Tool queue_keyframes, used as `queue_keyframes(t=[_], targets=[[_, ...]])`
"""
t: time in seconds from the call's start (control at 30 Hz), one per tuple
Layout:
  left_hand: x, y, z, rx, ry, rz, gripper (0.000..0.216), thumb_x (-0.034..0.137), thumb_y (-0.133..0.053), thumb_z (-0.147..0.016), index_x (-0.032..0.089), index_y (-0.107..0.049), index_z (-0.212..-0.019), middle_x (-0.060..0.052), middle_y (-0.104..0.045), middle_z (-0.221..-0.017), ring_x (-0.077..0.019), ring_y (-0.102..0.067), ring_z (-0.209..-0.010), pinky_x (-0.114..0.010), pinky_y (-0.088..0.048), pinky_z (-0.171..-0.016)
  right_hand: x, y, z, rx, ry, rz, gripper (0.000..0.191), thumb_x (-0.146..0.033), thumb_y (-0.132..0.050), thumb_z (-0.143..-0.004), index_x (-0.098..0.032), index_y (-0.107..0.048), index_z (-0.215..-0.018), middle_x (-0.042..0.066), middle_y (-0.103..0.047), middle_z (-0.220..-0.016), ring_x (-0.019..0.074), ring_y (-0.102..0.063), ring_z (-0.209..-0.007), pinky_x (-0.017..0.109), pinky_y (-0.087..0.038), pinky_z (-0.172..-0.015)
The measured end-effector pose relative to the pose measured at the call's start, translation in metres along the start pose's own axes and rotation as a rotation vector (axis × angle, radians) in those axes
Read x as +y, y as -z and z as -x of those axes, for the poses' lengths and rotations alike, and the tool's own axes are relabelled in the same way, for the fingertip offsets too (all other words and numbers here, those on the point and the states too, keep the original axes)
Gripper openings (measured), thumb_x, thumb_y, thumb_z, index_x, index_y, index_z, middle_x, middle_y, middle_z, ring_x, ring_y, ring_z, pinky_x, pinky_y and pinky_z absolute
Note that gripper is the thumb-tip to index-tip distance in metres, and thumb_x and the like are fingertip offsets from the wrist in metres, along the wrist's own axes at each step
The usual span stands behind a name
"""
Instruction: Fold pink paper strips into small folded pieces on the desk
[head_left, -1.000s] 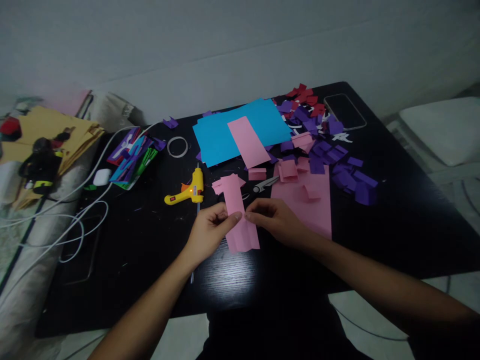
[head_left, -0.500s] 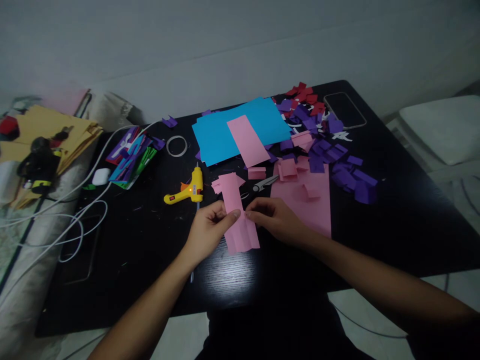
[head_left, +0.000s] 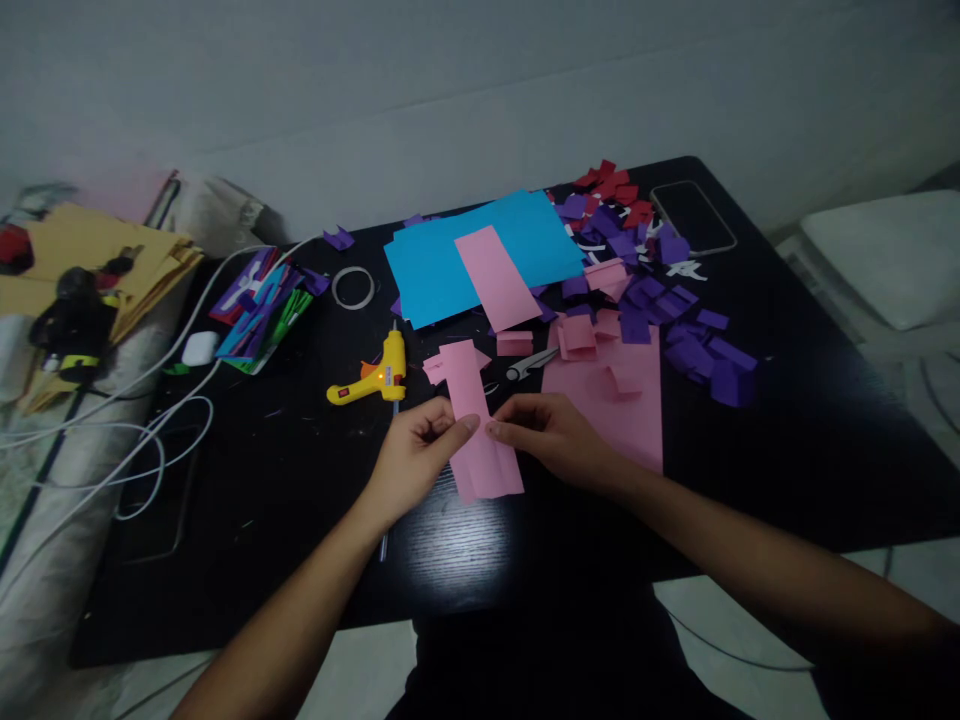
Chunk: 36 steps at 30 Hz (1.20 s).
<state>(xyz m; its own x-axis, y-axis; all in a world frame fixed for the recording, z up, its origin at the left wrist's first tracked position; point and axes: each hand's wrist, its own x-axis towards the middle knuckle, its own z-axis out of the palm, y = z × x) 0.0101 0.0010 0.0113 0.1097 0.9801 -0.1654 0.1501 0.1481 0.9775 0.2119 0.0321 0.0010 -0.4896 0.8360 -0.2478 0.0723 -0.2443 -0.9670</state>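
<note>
A creased strip of pink paper is held between my two hands above the front of the black table. My left hand pinches its left edge, thumb on top. At the right edge, the thumb and fingertips of my right hand close on the same strip. Behind it lie small folded pink pieces and a pair of scissors, partly covered. A yellow glue gun with a lit orange light rests left of the strip. A pink sheet lies partly under my right hand and forearm.
Blue sheets with a pink rectangle on top lie at the back. Purple pieces and red pieces are heaped at the right near a phone. A tape roll and white cables are at the left.
The pink strip has tilted slightly, its far end a little higher in the picture. Both hands keep their pinch on it, and the view has shifted very little.
</note>
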Motion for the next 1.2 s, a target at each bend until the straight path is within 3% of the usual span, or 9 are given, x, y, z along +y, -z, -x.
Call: queue_keyframes(t=[0.2, 0.4, 0.77, 1.2], targets=[[0.0017, -0.0011, 0.0006, -0.052, 0.000, 0.011, 0.028, 0.042, -0.073, -0.090, 0.016, -0.070, -0.078, 0.002, -0.060, -0.063, -0.0103, -0.049, -0.054, -0.022, -0.039, -0.050, 0.0018, -0.0016, 0.0007, -0.026, -0.008, -0.024, 0.025, -0.042, -0.078, -0.083, -0.017, -0.074, -0.081, 0.001, -0.070, -0.076, 0.0152, -0.061, -0.071, 0.029, -0.047, -0.067], [0.0011, -0.0015, 0.0007, -0.058, 0.001, 0.026, 0.023, 0.037, -0.072, -0.090, 0.016, -0.070, -0.080, 0.001, -0.062, -0.065, -0.0108, -0.052, -0.055, -0.022, -0.040, -0.051, 0.0017, -0.0020, 0.0002, -0.038, 0.025, 0.004, 0.019, -0.035, -0.070, -0.087, -0.018, -0.073, -0.081, 0.000, -0.066, -0.074, 0.0142, -0.058, -0.068, 0.028, -0.045, -0.065], [-0.0041, -0.0038, 0.0019, -0.050, 0.024, -0.029, 0.028, 0.040, -0.071, -0.089, 0.016, -0.065, -0.077, 0.002, -0.054, -0.062, -0.0104, -0.044, -0.054, -0.023, -0.034, -0.050, 0.0014, -0.0023, 0.0002, -0.047, 0.057, 0.064, 0.018, -0.031, -0.065, -0.088, -0.018, -0.069, -0.076, -0.001, -0.062, -0.070, 0.0135, -0.055, -0.066, 0.027, -0.043, -0.062], [-0.0014, -0.0056, 0.0031, 0.057, -0.043, -0.069, 0.032, 0.040, -0.071, -0.089, 0.016, -0.062, -0.070, 0.004, -0.046, -0.059, -0.0092, -0.040, -0.053, -0.021, -0.032, -0.048, -0.0006, -0.0026, 0.0002, -0.024, 0.082, 0.059, 0.020, -0.034, -0.066, -0.089, -0.017, -0.070, -0.080, 0.000, -0.065, -0.071, 0.0130, -0.058, -0.066, 0.026, -0.046, -0.062]])
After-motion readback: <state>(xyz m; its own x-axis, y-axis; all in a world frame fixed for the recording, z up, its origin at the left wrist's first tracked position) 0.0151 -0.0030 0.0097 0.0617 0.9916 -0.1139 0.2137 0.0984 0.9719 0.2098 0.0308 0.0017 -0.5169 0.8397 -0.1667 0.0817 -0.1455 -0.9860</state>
